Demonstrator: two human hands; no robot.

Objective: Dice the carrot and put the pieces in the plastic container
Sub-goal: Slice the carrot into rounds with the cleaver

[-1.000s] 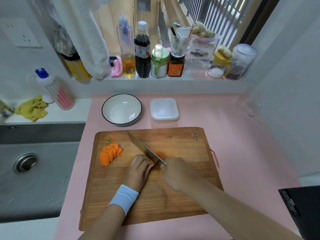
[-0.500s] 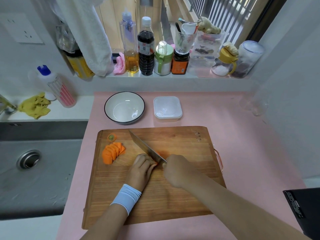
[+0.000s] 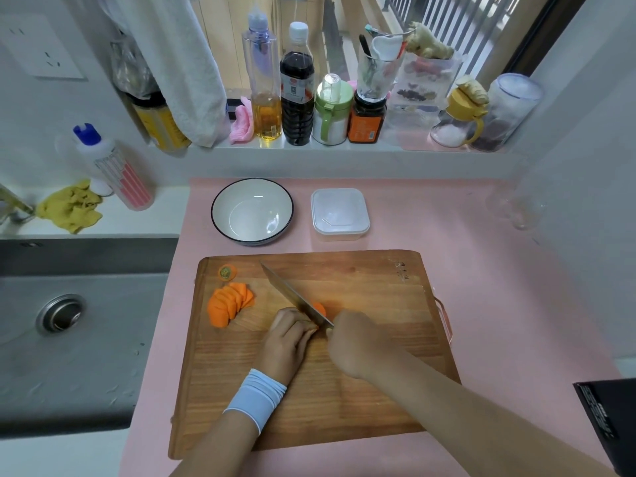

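1. The pink counter mat [image 3: 464, 287] covers the worktop from the wall at the far side to the near edge.
2. A steel sink [image 3: 103, 366] lies to the left of the mat, with its drain on the far-left side of the basin.
3. The wooden cutting board [image 3: 371, 390] sits on the near half of the mat. Its metal handle points right.
4. The right hand [image 3: 356, 344] reaches in from the near right. It is closed round the handle of the knife [image 3: 292, 294], and the handle itself is hidden inside the fist.
5. The left hand [image 3: 289, 342], with a pale blue wristband [image 3: 256, 397], rests mid-board. Its fingers are curled down over the carrot piece [image 3: 320, 307] and its knuckles are against the near-left face of the blade.
6. A white bowl [image 3: 220, 215] with a dark rim stands just beyond the board's far edge, towards the left.
7. The plastic container [image 3: 358, 204] stands just right of the bowl, apart from it and just beyond the board. Whether a lid is on it cannot be told.
8. The knife blade runs slantwise from its tip at the far left to the right hand. Its edge is down on the carrot piece.
9. A fanned row of carrot slices [image 3: 229, 304] lies on the left part of the board, well apart from the hands.
10. The carrot piece shows only as an orange bit on the far-right side of the blade, and the rest is hidden under the fingers.
11. The cut-off carrot top [image 3: 227, 271] lies near the board's far-left corner, just beyond the slices.
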